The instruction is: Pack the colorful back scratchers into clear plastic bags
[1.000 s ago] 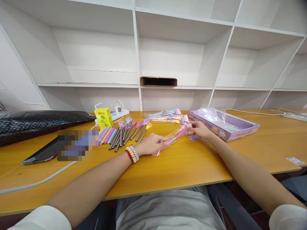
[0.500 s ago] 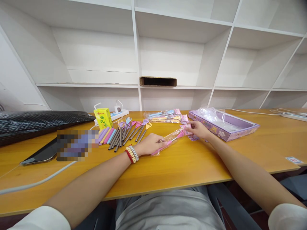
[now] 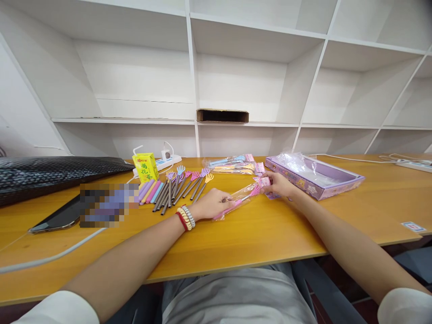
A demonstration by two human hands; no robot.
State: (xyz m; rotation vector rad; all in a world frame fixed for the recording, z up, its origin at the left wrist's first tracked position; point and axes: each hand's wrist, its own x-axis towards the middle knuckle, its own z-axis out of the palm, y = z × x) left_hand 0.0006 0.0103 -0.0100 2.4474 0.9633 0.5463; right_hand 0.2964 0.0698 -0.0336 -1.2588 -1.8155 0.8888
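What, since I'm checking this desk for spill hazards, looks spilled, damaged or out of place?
The yellow drink carton stands just in front of the white power strip; drink beside electrics looks ill-placed. I see no spill, and no clear damage to the bagged pink scratcher.

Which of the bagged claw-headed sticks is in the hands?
The pink bagged stick: left hand grips its handle end, right hand the card end of its bag. The other bagged sticks, blue and yellow, lie farther back, unheld.
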